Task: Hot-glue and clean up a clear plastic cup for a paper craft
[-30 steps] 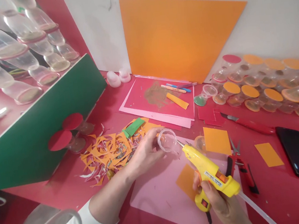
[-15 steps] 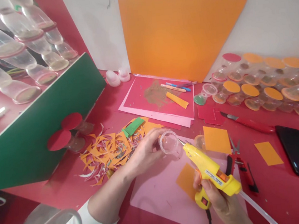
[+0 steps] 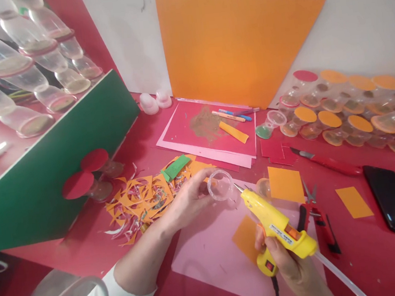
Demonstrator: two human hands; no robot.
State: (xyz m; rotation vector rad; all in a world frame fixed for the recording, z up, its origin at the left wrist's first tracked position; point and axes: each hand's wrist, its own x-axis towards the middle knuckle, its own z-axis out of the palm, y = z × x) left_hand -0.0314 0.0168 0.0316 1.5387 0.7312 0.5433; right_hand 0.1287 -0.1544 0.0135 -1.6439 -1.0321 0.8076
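Between the fingers of my left hand (image 3: 192, 196) is a clear plastic cup (image 3: 221, 185), its round rim turned up toward me. My right hand (image 3: 287, 263) grips a yellow hot glue gun (image 3: 271, 215) by its handle, with a clear glue stick (image 3: 342, 274) poking out of the back. The metal nozzle points at the cup's right edge; I cannot tell whether they touch. Below both lies a pink sheet (image 3: 202, 252), with an orange paper piece (image 3: 245, 237) partly behind my right hand. Another orange square (image 3: 286, 184) rests near a clear cup (image 3: 264, 187).
Orange scraps (image 3: 142, 197) lie left, beside a green board (image 3: 60, 168). Red pliers (image 3: 314, 215), a red utility knife (image 3: 331, 161) and a black phone (image 3: 394, 201) are at right. Capped clear cups (image 3: 342, 103) stand behind them. An orange board (image 3: 235, 44) leans on the wall.
My left hand and the cup have shifted very slightly left and up. The glue gun has barely moved and its nozzle stays by the rim.
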